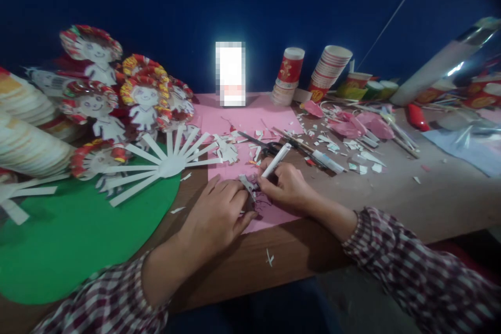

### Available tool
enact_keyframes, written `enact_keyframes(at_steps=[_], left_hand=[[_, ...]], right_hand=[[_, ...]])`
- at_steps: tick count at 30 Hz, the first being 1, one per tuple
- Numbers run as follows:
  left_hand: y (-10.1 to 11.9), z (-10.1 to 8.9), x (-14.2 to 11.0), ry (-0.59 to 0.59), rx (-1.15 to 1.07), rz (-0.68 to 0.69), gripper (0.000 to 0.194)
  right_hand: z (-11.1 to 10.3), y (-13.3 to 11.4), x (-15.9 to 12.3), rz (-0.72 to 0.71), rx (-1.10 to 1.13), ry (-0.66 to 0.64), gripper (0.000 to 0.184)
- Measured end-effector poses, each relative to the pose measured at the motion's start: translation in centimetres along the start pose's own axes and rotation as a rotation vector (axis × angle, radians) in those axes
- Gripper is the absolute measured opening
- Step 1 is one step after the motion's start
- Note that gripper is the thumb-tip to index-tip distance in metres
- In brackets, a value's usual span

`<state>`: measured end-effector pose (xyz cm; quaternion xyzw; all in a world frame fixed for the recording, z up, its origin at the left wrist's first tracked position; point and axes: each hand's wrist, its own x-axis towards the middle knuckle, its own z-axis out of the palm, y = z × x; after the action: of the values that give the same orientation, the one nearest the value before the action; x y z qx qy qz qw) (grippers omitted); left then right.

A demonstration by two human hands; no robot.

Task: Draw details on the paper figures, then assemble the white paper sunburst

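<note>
My right hand (287,182) is closed around a white marker pen (276,160), its back end tilted up and away. The pen's tip is hidden near my fingers. Beside it, my left hand (221,203) pinches a small white paper cutout (247,183), mostly covered by the fingers. Both hands rest over a pink sheet (270,215) with dark pen marks near the cutout. Just beyond the right hand lies a pair of black scissors (256,141). A white fan of paper strips (172,166) spreads out to the left of my left hand.
Paper dolls with red and yellow curled hair (96,102) stand at the left above a green mat (148,219). Stacked paper cups (331,70) stand at the back. Paper scraps (227,148) and pink pieces (348,125) litter the table. A clear plastic roll (442,65) leans at right.
</note>
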<state>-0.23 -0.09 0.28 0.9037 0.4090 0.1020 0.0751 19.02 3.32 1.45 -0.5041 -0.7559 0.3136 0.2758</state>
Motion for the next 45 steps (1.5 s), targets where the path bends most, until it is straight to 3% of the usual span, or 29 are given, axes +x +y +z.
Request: enact_keyframes(at_steps=[45], left_hand=[[-0.04, -0.01, 0.05, 0.004, 0.004, 0.004, 0.027]], right_hand=[[-0.08, -0.11, 0.01, 0.013, 0.004, -0.061, 0.009]])
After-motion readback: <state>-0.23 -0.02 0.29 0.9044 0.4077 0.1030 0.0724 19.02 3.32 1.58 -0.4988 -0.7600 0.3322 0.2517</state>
